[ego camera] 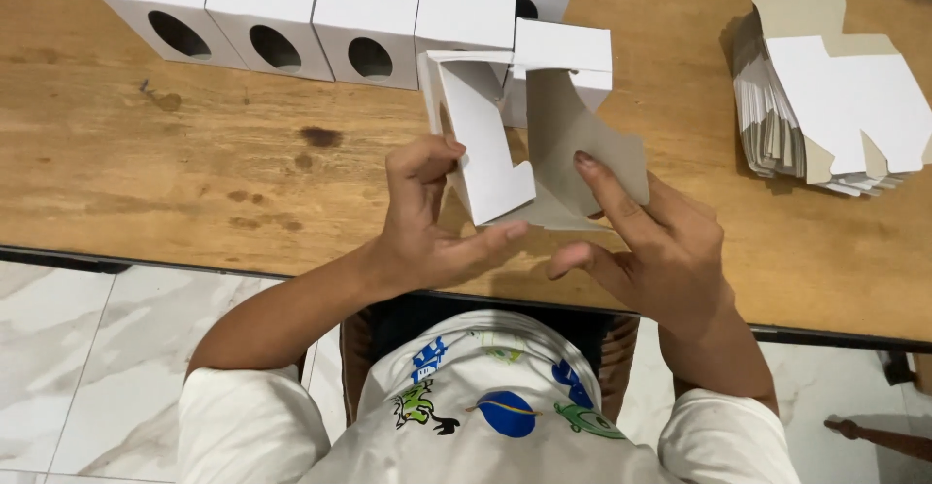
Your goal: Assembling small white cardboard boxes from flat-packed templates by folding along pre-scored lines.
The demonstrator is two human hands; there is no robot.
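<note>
Both my hands hold a partly folded white cardboard box point(495, 144) above the near edge of the wooden table point(194, 183). My left hand point(427, 217) grips its left side, thumb underneath and fingers on a white flap. My right hand point(646, 246) presses a finger against the grey inner face of another flap on the right. The box's flaps stand open and spread apart.
A row of several assembled white boxes with oval cut-outs point(282, 23) lines the far side of the table. A stack of flat unfolded box blanks point(825, 96) lies at the right. White tiled floor point(87, 348) shows below the table edge.
</note>
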